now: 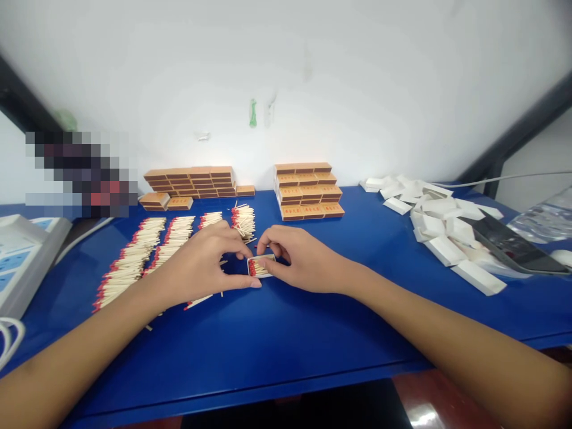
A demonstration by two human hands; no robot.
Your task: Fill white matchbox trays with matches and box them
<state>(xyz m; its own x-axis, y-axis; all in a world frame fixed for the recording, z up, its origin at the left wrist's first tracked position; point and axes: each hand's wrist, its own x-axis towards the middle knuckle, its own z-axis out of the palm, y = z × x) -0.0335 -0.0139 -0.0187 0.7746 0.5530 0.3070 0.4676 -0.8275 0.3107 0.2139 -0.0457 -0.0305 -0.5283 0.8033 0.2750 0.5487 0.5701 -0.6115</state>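
A small white matchbox tray (260, 266) filled with red-tipped matches lies on the blue table (277, 333). My left hand (203, 262) pinches its left end, thumb below and fingers above. My right hand (301, 259) grips its right end with curled fingers. Rows of loose matches (134, 256) lie to the left, and a small bundle of matches (243, 220) sits just behind my hands. A few stray matches (199, 301) lie under my left wrist.
Two stacks of brown matchbox sleeves, the left stack (192, 182) and the right stack (308, 190), stand at the wall. A heap of white inner trays (442, 220) lies at the right, beside a dark phone (513, 244). A grey device (22, 256) sits at the left edge.
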